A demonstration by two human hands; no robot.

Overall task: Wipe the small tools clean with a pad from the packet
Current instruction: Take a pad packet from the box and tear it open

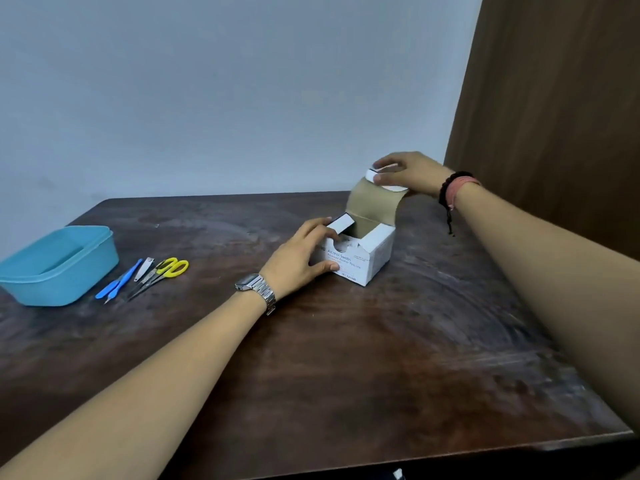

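A white box of alcohol swabs (360, 261) is sitting open near the middle of the dark wooden desk (381, 358), its lid flap (375, 199) standing up at the back. The left hand (298, 258) is gripping the box's left side, thumb against the front and fingers curled over the side flap, while the right hand (408, 171) is pinching the lid flap's top edge. Well off to the left, the small tools are lying side by side: yellow-handled scissors (162, 273), nail clippers (143, 269) and blue-handled tools (119, 282), just beside a blue plastic tub (59, 268).
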